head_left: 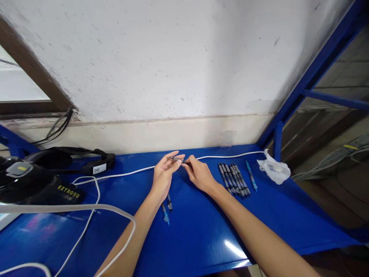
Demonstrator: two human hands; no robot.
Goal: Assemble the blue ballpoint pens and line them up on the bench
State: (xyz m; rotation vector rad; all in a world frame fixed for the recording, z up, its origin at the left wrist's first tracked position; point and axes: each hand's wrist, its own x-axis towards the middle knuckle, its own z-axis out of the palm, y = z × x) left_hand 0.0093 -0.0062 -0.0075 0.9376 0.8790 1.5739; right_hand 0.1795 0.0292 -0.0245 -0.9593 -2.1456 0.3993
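Left hand: I see its fingers pinched on one end of the pen, above the desk.
Right hand: fingertips clamped on the pen's other end.
Pen: held between both hands, just in front of the white cable.
Row of pens: right of the held pen.
Two loose pens: under my left wrist.

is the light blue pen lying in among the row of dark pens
No, the light blue plastic pen lies apart, to the right of the row of dark pens on the glossy blue table.
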